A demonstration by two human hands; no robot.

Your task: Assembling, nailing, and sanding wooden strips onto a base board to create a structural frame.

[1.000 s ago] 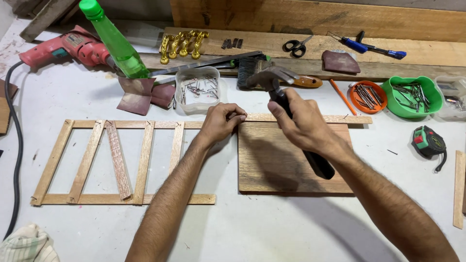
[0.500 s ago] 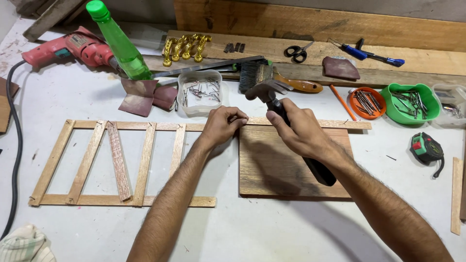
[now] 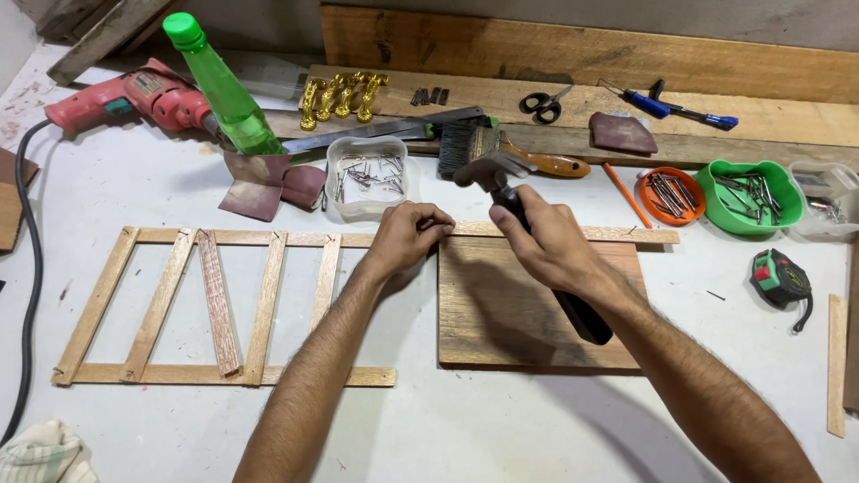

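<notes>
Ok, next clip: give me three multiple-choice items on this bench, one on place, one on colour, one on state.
1. Where does the tape measure lie?
A. right of the board
B. inside the frame
C. on the drill

2. What colour is the bottle?
A. blue
B. green
C. orange

3. What is the right hand doing?
A. resting open
B. holding scissors
C. gripping a hammer

Answers: 1 A, it sits right of the board's edge. 2 B, body and cap are green. 3 C, fingers wrap the handle, head raised near the left hand.
</notes>
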